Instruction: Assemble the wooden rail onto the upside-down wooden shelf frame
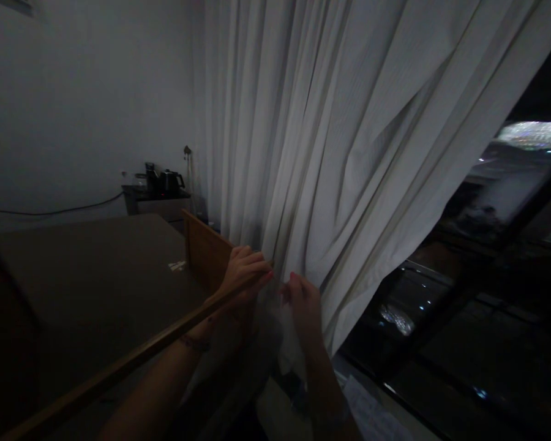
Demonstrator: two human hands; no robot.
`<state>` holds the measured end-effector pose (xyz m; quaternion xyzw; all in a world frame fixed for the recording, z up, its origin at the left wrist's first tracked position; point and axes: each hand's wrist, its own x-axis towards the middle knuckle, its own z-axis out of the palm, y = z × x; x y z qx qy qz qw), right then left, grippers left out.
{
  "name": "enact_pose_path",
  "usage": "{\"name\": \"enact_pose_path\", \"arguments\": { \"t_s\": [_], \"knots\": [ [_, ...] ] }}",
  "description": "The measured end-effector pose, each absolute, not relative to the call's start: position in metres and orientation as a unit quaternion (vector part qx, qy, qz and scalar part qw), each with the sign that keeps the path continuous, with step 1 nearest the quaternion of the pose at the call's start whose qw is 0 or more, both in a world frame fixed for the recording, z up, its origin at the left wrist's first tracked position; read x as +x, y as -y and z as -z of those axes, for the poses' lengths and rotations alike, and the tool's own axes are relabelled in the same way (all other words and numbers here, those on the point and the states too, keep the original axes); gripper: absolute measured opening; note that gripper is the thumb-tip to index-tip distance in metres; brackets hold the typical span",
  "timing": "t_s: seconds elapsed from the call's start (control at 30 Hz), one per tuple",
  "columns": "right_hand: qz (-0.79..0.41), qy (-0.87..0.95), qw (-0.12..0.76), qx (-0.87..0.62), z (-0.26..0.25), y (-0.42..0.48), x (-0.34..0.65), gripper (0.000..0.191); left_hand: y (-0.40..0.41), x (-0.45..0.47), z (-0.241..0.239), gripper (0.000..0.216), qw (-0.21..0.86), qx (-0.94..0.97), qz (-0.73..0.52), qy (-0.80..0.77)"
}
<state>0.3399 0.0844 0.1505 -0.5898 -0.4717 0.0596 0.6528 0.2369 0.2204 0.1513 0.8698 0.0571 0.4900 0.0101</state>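
Observation:
A long pale curtain point(349, 153) hangs in folds in front of a dark window. My left hand point(244, 274) is closed, its fingers curled round the curtain's gathered edge, just past a wooden rail point(119, 367). My right hand point(303, 306) is beside it, fingers pinched on a bunch of the same fabric at about the same height. Both forearms reach up from the bottom of the view. The room is dim.
A dark brown table point(87, 275) with a wooden end panel point(204, 251) stands at the left. A kettle point(169, 180) sits on a small cabinet point(158, 205) by the wall. The window point(487, 275) at the right shows night lights. Papers point(371, 416) lie below.

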Motion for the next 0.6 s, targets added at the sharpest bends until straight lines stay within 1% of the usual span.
{"name": "enact_pose_path", "arguments": {
  "t_s": [0.07, 0.17, 0.2, 0.27, 0.3, 0.4, 0.43, 0.5, 0.6],
  "knots": [
    [-0.056, 0.491, 0.642, -0.586, -0.152, -0.080, 0.348, 0.044, -0.220, 0.237, -0.151, 0.037, 0.009, 0.867, -0.496, -0.054],
    [0.050, 0.525, 0.627, -0.574, -0.150, -0.075, 0.363, 0.023, -0.221, 0.237, -0.150, 0.035, 0.009, 0.865, -0.498, -0.050],
    [0.087, 0.546, 0.613, -0.564, -0.149, -0.073, 0.368, 0.022, -0.222, 0.237, -0.150, 0.035, 0.009, 0.866, -0.498, -0.049],
    [0.152, 0.603, 0.561, -0.547, -0.149, -0.072, 0.377, 0.024, -0.223, 0.238, -0.149, 0.034, 0.008, 0.866, -0.498, -0.047],
    [0.179, 0.627, 0.530, -0.541, -0.150, -0.072, 0.380, 0.022, -0.223, 0.238, -0.148, 0.034, 0.006, 0.865, -0.499, -0.046],
    [0.230, 0.655, 0.470, -0.545, -0.154, -0.073, 0.379, 0.005, -0.224, 0.239, -0.148, 0.033, 0.000, 0.863, -0.502, -0.053],
    [0.229, 0.650, 0.466, -0.555, -0.155, -0.074, 0.376, 0.009, -0.224, 0.239, -0.147, 0.034, 0.000, 0.864, -0.500, -0.057],
    [0.190, 0.628, 0.481, -0.581, -0.156, -0.075, 0.367, 0.026, -0.224, 0.238, -0.148, 0.035, 0.005, 0.867, -0.495, -0.058],
    [0.045, 0.568, 0.545, -0.615, -0.155, -0.077, 0.349, 0.043, -0.222, 0.237, -0.149, 0.035, 0.015, 0.869, -0.492, -0.055]
  ]
}}
